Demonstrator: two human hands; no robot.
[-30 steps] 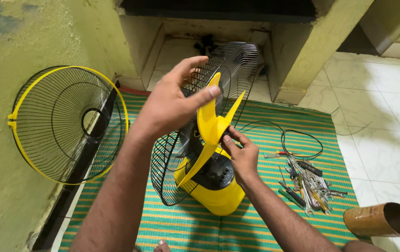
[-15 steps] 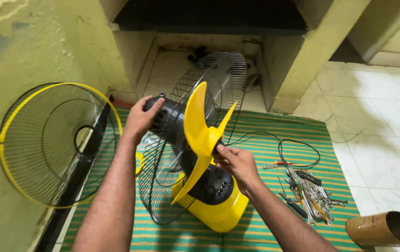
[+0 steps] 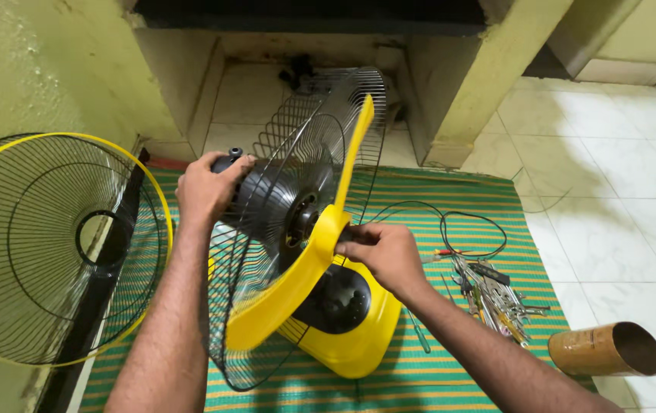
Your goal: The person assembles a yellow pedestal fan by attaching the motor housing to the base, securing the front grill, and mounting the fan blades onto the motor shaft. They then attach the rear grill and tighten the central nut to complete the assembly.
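Observation:
A table fan lies tilted on a striped mat, its yellow base (image 3: 354, 336) toward me. My left hand (image 3: 207, 189) grips the black motor housing (image 3: 263, 195) behind the rear wire guard (image 3: 297, 122). My right hand (image 3: 381, 251) pinches the hub of the yellow fan blade (image 3: 309, 260), which sits in front of the guard. One blade points up, another sweeps down to the left.
The detached front guard (image 3: 60, 245), black wire with a yellow rim, leans on the left wall. A pile of wrenches and screwdrivers (image 3: 492, 294) and a black cord (image 3: 465, 226) lie on the green striped mat (image 3: 450, 191). A brown cylinder (image 3: 607, 348) rests on the white tiles.
My left hand left the blade and took hold of the motor housing behind the guard. The blade has turned on its hub, and the fan has tilted toward me.

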